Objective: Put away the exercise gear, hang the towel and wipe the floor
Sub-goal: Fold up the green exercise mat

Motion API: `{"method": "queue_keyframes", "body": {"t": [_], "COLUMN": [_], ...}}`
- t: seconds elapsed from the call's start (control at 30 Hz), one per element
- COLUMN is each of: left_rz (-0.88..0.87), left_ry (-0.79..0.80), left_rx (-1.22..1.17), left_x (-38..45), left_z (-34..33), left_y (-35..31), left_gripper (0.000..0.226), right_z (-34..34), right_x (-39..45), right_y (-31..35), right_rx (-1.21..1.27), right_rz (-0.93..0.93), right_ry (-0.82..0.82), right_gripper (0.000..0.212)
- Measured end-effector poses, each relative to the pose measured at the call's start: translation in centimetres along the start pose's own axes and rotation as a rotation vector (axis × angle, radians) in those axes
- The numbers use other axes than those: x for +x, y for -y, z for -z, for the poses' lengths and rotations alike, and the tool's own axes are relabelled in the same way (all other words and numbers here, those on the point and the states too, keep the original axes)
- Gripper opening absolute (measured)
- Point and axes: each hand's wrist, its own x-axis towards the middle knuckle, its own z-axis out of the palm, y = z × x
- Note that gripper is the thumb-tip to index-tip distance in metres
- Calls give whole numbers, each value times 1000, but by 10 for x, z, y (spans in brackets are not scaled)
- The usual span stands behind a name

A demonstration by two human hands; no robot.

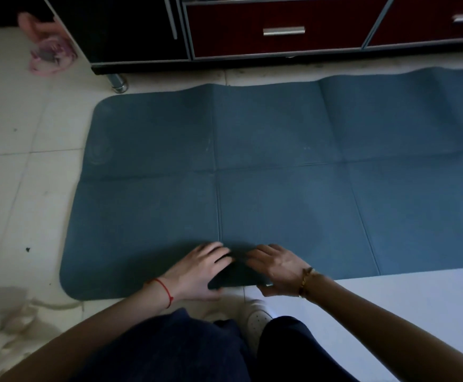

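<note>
A dark teal exercise mat point(280, 166) lies flat on the white tiled floor, with fold creases across it. Its near edge is lifted a little between my hands. My left hand point(197, 268) grips that near edge, fingers on top and thumb underneath. My right hand point(277, 266) grips the same edge just to the right, thumb below it. A pale crumpled towel point(1, 326) lies on the floor at the lower left.
A dark cabinet with red drawers point(280, 26) stands along the mat's far edge on chrome feet point(118, 82). A pink cloth point(48, 48) lies at its left corner. My knees and a white shoe point(255, 318) are just behind the mat.
</note>
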Motion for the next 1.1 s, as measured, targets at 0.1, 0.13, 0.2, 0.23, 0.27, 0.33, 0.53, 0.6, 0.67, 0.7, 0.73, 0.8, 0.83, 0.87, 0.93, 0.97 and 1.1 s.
{"method": "queue_keyframes", "body": {"t": [0.1, 0.13, 0.2, 0.23, 0.27, 0.33, 0.53, 0.6, 0.67, 0.7, 0.73, 0.8, 0.83, 0.87, 0.93, 0.97, 1.1], "left_rz": [-5, 6, 60, 108, 157, 237, 362, 370, 378, 385, 390, 397, 397, 394, 395, 402, 467], "left_ry": [-40, -47, -56, -54, -47, -18, -22, -37, -57, -68, -80, -120, -142, -163, -189, -202, -335], "left_rx": [-115, -152, -235, -290, -335, -370, -292, -222, -144, -107, -73, -9, 21, 46, 80, 90, 159], "left_x": [-3, -2, 0, 3, 6, 14, 48, 57, 65, 69, 74, 85, 91, 97, 110, 116, 138], "left_z": [11, 15, 23, 29, 37, 51, 97, 114, 130, 138, 145, 161, 168, 176, 189, 195, 217], "left_y": [3, 3, 4, 4, 4, 7, 29, 39, 48, 53, 57, 68, 75, 81, 95, 103, 135], "left_gripper": [55, 49, 37, 30, 25, 17, 13, 14, 15, 15, 15, 17, 19, 20, 20, 18, 21], "right_z": [12, 18, 34, 43, 51, 64, 92, 102, 112, 118, 123, 135, 141, 147, 159, 165, 189], "right_x": [4, 7, 15, 19, 24, 32, 52, 61, 71, 77, 82, 95, 102, 109, 125, 133, 174], "right_y": [-8, -12, -21, -24, -28, -37, -61, -68, -77, -81, -87, -99, -106, -112, -125, -132, -164], "right_rx": [47, 59, 70, 70, 67, 57, 25, 5, -20, -36, -51, -66, -71, -79, -102, -114, -214], "right_rz": [12, 7, 2, -2, -11, -48, -184, -215, -245, -257, -272, -314, -335, -351, -372, -383, -394], "right_ry": [-71, -104, -172, -205, -233, -271, -334, -380, -417, -428, -438, -451, -455, -462, -492, -510, -615], "right_gripper": [32, 25, 17, 13, 9, 10, 21, 22, 24, 25, 25, 22, 18, 13, 4, 3, 12]}}
